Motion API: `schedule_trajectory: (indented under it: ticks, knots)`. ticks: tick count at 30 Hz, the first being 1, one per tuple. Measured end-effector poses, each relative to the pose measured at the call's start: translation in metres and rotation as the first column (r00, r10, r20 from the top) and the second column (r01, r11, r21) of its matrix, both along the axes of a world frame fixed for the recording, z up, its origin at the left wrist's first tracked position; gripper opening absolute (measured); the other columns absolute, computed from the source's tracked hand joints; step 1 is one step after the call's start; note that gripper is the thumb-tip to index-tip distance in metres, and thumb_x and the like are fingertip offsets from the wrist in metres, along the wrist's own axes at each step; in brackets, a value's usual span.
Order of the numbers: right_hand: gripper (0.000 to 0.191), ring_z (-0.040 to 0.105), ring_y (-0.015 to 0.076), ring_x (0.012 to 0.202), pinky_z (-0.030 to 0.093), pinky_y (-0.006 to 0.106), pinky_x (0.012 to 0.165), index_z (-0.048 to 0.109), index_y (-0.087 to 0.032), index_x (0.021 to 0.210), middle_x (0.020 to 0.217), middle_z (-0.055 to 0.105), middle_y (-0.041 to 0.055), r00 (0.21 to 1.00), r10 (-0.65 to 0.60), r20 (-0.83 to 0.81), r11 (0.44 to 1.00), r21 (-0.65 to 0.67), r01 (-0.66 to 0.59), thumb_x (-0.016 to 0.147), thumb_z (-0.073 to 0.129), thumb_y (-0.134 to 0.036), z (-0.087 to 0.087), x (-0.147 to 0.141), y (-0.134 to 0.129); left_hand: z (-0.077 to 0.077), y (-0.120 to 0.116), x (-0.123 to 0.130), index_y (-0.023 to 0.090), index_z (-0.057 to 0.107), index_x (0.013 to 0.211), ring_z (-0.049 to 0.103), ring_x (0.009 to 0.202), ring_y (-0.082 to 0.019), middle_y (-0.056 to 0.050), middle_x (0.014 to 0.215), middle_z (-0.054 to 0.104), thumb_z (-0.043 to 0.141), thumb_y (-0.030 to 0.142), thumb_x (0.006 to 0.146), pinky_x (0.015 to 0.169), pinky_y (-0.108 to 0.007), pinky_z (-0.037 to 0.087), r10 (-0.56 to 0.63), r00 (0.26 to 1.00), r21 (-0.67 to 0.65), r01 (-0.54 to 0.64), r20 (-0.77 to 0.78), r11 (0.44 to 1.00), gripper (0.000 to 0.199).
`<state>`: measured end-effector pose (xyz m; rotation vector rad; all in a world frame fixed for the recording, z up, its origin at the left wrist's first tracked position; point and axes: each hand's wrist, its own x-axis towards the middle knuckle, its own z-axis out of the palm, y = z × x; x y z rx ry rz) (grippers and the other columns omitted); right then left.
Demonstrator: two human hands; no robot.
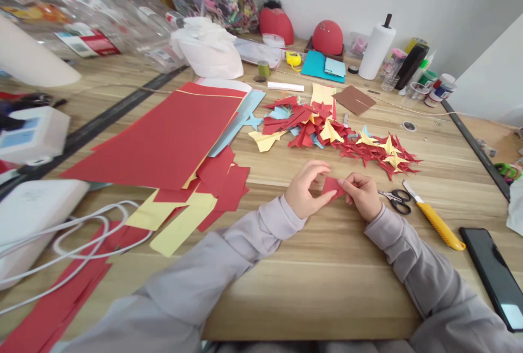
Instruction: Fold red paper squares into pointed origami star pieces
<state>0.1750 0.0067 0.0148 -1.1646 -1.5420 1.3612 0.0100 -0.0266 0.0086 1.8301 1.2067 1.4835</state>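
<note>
A small piece of red paper (pixel 330 186) is held between my two hands above the wooden table. My left hand (pixel 307 189) pinches its lower edge with the thumb, the fingers curved above it. The right edge of the paper is pinched between thumb and bent fingers of my right hand (pixel 363 194). Just beyond the hands lies a pile of folded red, yellow and blue paper shapes (pixel 302 124). Black scissors (pixel 398 199) rest close to my right hand, beside a yellow utility knife (pixel 437 223).
Large red sheets (pixel 167 135) and cut strips (pixel 183 222) cover the left side, near a white cable (pixel 93 255). A phone (pixel 492 274) lies at the right. Bottles, a white paper roll (pixel 376 50) and red domes (pixel 327 37) stand at the back.
</note>
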Motion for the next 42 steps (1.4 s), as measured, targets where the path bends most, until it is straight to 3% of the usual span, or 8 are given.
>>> schedule_trajectory:
  ticks: [3, 6, 9, 14, 19, 22, 33, 42]
  knots:
    - [0.038, 0.037, 0.006, 0.031, 0.028, 0.019, 0.034, 0.052, -0.017, 0.053, 0.035, 0.048, -0.0049, 1.0, -0.002, 0.005, 1.0, 0.011, 0.002, 0.069, 0.067, -0.048, 0.0001, 0.0003, -0.0002, 0.0004, -0.0013, -0.0001, 0.017, 0.056, 0.084, 0.056, 0.099, -0.024, -0.013, 0.106, 0.059, 0.068, 0.025, 0.066, 0.084, -0.041, 0.047, 0.028, 0.975, 0.175, 0.012, -0.221, 0.985, 0.024]
    - [0.038, 0.038, 0.0062, 0.033, 0.03, 0.019, 0.035, 0.052, -0.017, 0.054, 0.037, 0.049, -0.0045, 1.0, 0.01, -0.012, 1.0, 0.018, -0.01, 0.07, 0.066, -0.049, 0.0006, 0.0006, -0.0006, -0.0008, -0.0012, 0.0001, 0.018, 0.054, 0.077, 0.057, 0.092, -0.024, -0.013, 0.101, 0.062, 0.066, 0.024, 0.067, 0.081, -0.041, 0.047, 0.014, 0.937, 0.221, 0.067, -0.348, 0.973, 0.017]
    - [0.037, 0.04, 0.0066, 0.033, 0.031, 0.02, 0.037, 0.053, -0.017, 0.054, 0.038, 0.05, -0.0041, 0.999, 0.027, -0.04, 0.999, 0.019, -0.026, 0.071, 0.066, -0.048, 0.0005, 0.0011, -0.001, -0.0025, -0.0014, 0.001, 0.018, 0.053, 0.075, 0.057, 0.089, -0.023, -0.013, 0.097, 0.063, 0.064, 0.022, 0.069, 0.078, -0.04, 0.049, 0.012, 0.927, 0.241, 0.085, -0.374, 0.967, 0.013]
    - [0.038, 0.047, 0.009, 0.038, 0.037, 0.021, 0.04, 0.058, -0.017, 0.063, 0.045, 0.056, -0.0017, 0.982, 0.096, -0.165, 0.995, 0.014, -0.095, 0.076, 0.058, -0.053, -0.0051, 0.0047, 0.0006, -0.0014, -0.0036, 0.0027, 0.016, 0.055, 0.077, 0.061, 0.091, -0.022, -0.014, 0.1, 0.065, 0.062, 0.018, 0.069, 0.079, -0.037, 0.051, -0.04, 0.972, 0.174, 0.082, -0.23, 0.981, 0.011]
    - [0.035, 0.048, 0.0095, 0.04, 0.039, 0.022, 0.041, 0.061, -0.017, 0.068, 0.047, 0.058, -0.0011, 0.967, 0.129, -0.222, 0.992, 0.024, -0.127, 0.078, 0.057, -0.05, -0.0062, 0.0064, 0.0011, -0.0011, -0.0008, 0.0013, 0.014, 0.055, 0.076, 0.064, 0.073, -0.016, -0.015, 0.106, 0.063, 0.064, 0.025, 0.07, 0.069, -0.032, 0.056, -0.085, 0.991, -0.149, 0.101, 0.107, 0.984, 0.015]
    - [0.03, 0.047, 0.0084, 0.039, 0.04, 0.021, 0.042, 0.058, -0.017, 0.065, 0.046, 0.058, -0.0022, 0.977, 0.135, -0.167, 0.991, 0.016, -0.135, 0.072, 0.066, -0.045, -0.0018, 0.0042, -0.0004, -0.0024, 0.0013, 0.0008, 0.013, 0.055, 0.077, 0.065, 0.072, -0.015, -0.016, 0.108, 0.062, 0.065, 0.029, 0.069, 0.071, -0.034, 0.056, -0.112, 0.964, -0.244, 0.172, 0.242, 0.954, 0.02]
    - [0.03, 0.048, 0.0069, 0.037, 0.039, 0.019, 0.041, 0.056, -0.016, 0.062, 0.044, 0.057, -0.0029, 0.985, 0.13, -0.117, 0.991, -0.011, -0.132, 0.069, 0.07, -0.042, -0.0014, 0.0004, -0.0006, -0.0022, 0.0014, 0.0009, 0.012, 0.055, 0.077, 0.065, 0.074, -0.016, -0.015, 0.107, 0.061, 0.067, 0.027, 0.066, 0.073, -0.034, 0.056, -0.159, 0.941, -0.29, 0.249, 0.299, 0.924, 0.022]
    - [0.029, 0.045, 0.0061, 0.037, 0.037, 0.019, 0.039, 0.057, -0.016, 0.061, 0.043, 0.055, -0.0036, 0.985, 0.152, -0.076, 0.988, 0.021, -0.151, 0.07, 0.069, -0.041, 0.0001, 0.0002, -0.0012, -0.0038, 0.0007, 0.0022, 0.012, 0.057, 0.077, 0.065, 0.073, -0.016, -0.014, 0.108, 0.061, 0.068, 0.025, 0.065, 0.07, -0.033, 0.057, -0.155, 0.953, -0.265, 0.225, 0.261, 0.938, 0.021]
